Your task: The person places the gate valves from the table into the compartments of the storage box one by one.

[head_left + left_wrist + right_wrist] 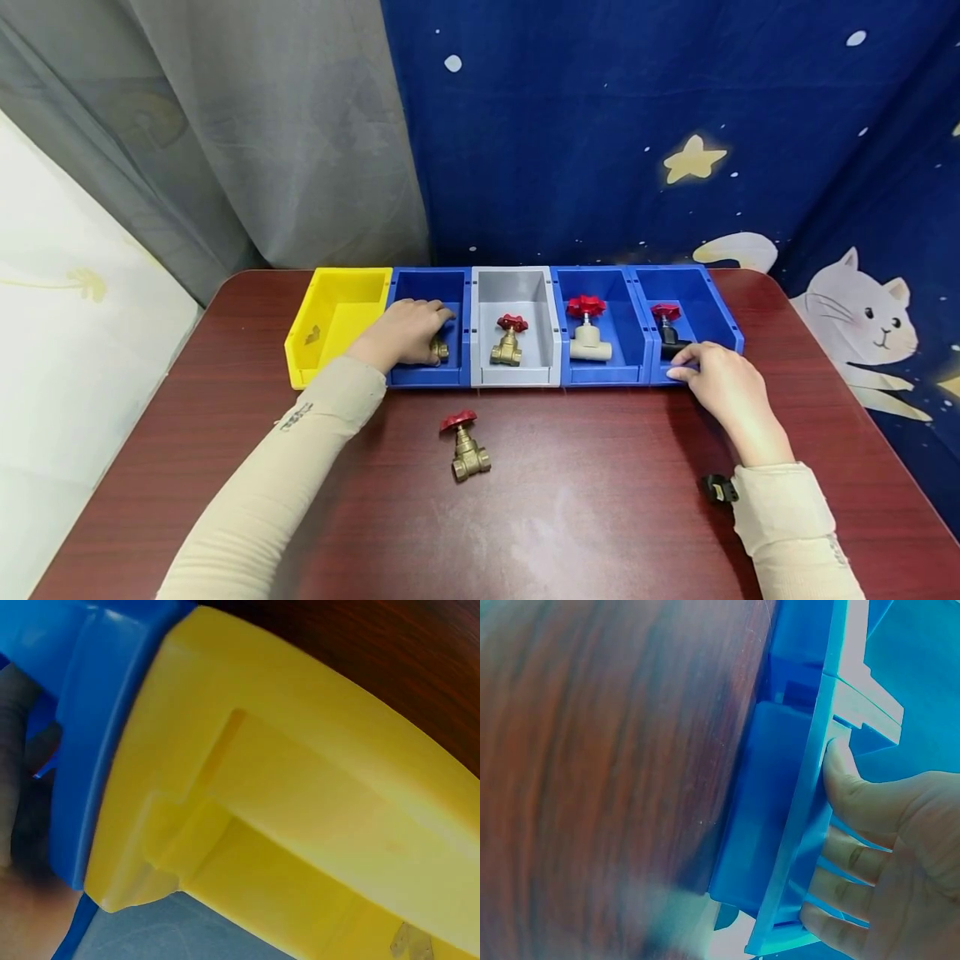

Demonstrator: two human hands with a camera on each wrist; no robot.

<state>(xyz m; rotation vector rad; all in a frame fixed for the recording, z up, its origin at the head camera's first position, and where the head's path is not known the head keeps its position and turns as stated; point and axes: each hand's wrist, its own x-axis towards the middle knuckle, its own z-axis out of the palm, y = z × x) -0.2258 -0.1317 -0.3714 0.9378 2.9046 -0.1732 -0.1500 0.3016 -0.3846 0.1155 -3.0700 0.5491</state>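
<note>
My left hand (408, 329) reaches into the second bin from the left, a blue one (429, 379). It holds a brass gate valve (441, 350), mostly hidden beneath the palm. At the far right, my right hand (723, 379) grips the front lip of the end blue bin (787, 847), thumb on the rim and fingers on its other side. Just past those fingertips, inside that bin, lies a black valve (670, 337) with a red handwheel. Another brass gate valve (468, 458) with a red handwheel lies on the table in front of the row.
A yellow bin (339, 333) stands at the row's left end. In the middle grey bin (517, 377) sits a brass valve (507, 346). The neighbouring blue bin (607, 375) contains a cream valve (588, 343) with a red handwheel. Curtains hang behind the brown table (600, 483).
</note>
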